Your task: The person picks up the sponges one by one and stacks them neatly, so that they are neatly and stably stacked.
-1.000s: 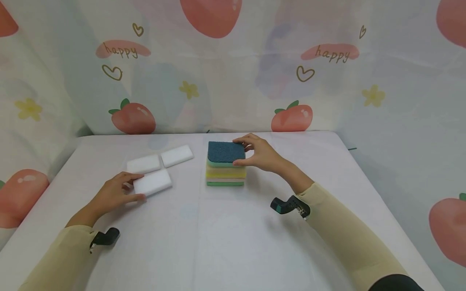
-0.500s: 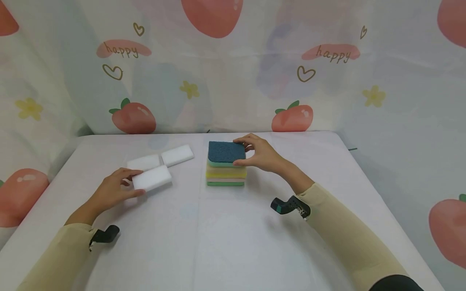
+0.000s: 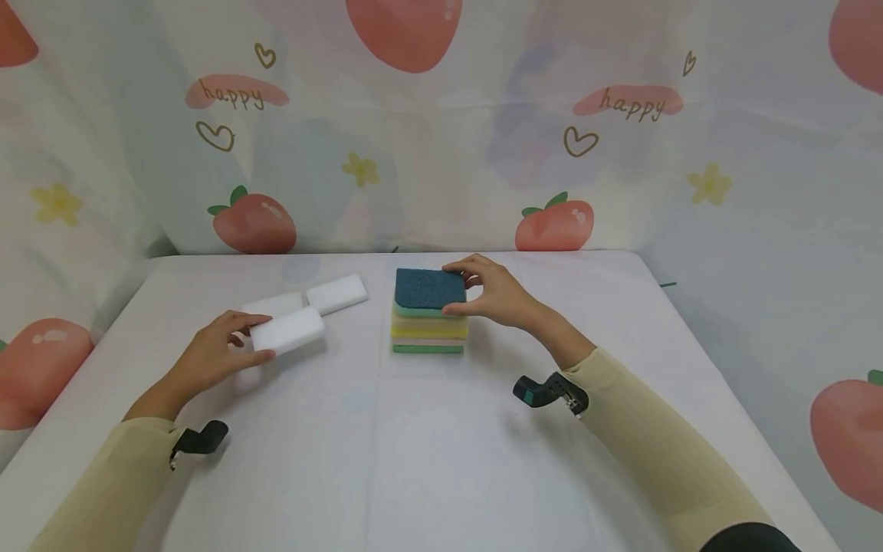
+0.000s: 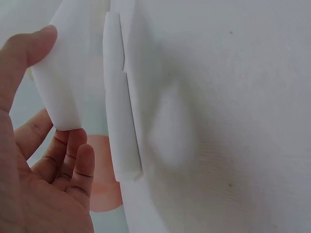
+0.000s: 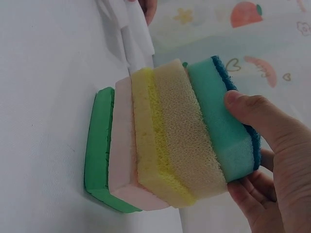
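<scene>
My left hand (image 3: 219,349) pinches a white foam block (image 3: 287,330) between thumb and fingers and holds it lifted off the white table (image 3: 414,437); the left wrist view shows this white foam block (image 4: 63,82) against my thumb. Two more white blocks (image 3: 336,294) lie just behind it. My right hand (image 3: 493,295) grips the top sponge (image 3: 429,290), dark blue over teal, of a stack of coloured sponges (image 3: 428,331). In the right wrist view the stack (image 5: 160,141) shows green, pink, yellow and teal layers, with my thumb on the teal edge.
A strawberry-print curtain (image 3: 441,123) hangs behind and to both sides of the table. The table's right edge (image 3: 717,360) runs diagonally toward me. Wrist cameras (image 3: 548,389) sit on both sleeves.
My left hand has lifted the white block off the table and carried it slightly back, over the block behind it. My right hand and the sponge stack have not moved.
</scene>
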`<state>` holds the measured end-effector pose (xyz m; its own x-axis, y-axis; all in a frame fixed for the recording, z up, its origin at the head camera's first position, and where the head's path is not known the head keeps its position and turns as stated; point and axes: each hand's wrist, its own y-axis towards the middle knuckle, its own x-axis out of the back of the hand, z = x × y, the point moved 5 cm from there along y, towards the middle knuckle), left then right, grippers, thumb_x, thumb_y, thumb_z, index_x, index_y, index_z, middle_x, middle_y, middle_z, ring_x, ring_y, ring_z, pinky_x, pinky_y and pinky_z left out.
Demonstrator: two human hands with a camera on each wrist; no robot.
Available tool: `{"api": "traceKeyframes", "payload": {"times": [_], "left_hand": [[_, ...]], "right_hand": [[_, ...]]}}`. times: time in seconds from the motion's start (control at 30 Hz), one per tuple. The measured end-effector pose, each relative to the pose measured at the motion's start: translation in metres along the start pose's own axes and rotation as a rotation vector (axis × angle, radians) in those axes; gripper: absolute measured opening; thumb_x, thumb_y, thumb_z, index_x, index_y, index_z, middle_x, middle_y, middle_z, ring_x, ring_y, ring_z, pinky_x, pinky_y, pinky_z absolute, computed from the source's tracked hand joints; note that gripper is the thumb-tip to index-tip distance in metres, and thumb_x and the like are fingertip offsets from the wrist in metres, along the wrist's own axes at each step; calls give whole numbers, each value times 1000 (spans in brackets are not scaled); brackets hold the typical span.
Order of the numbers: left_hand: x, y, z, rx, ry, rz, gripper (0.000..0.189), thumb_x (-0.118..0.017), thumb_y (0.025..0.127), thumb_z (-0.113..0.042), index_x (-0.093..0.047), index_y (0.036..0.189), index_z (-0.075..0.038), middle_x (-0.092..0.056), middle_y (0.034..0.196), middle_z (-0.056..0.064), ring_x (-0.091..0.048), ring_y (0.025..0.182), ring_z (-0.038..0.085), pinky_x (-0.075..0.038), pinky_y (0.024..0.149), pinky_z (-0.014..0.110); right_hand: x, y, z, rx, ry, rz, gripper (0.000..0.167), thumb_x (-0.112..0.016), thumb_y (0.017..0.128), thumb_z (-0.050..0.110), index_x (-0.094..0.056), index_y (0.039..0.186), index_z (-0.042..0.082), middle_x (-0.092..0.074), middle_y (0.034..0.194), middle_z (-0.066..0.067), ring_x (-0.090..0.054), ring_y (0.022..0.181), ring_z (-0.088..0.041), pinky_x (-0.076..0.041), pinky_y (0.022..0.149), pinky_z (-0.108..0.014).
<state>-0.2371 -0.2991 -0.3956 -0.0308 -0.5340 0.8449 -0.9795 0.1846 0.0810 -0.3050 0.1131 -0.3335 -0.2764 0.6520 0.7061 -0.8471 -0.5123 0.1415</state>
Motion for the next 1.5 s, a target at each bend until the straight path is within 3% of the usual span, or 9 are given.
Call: {"api": "traceKeyframes", "payload": {"times": [0.37,0.9,1.5], "left_hand": [[4,6,-10,-21,-10,-17,63,-77,84,-40,-58,134,-7,-54,118,13,-57,98,30,-49,82,43],[9,29,-39,-63,-34,-4,61,-75,86,-39,-58,136,-9,-53,120,12,-55,101,29,-49,86,45],[14,43,-61,-137,-71,-49,57,-77,86,-32,-59,133,-7,-53,123,13,-51,105,30,-48,88,50]], "right_hand": [[-1,1,-2,1,-4,0,69,-85,78,29,-56,138,11,-53,127,-7,-56,111,-25,-49,100,-41],[-1,2,-3,-12,2,3,70,-85,77,30,-56,138,12,-53,129,-8,-55,112,-26,-48,101,-42],[-1,1,-3,-13,11,2,70,-85,78,27,-55,139,11,-52,131,-8,-55,113,-27,-48,101,-42]]}}
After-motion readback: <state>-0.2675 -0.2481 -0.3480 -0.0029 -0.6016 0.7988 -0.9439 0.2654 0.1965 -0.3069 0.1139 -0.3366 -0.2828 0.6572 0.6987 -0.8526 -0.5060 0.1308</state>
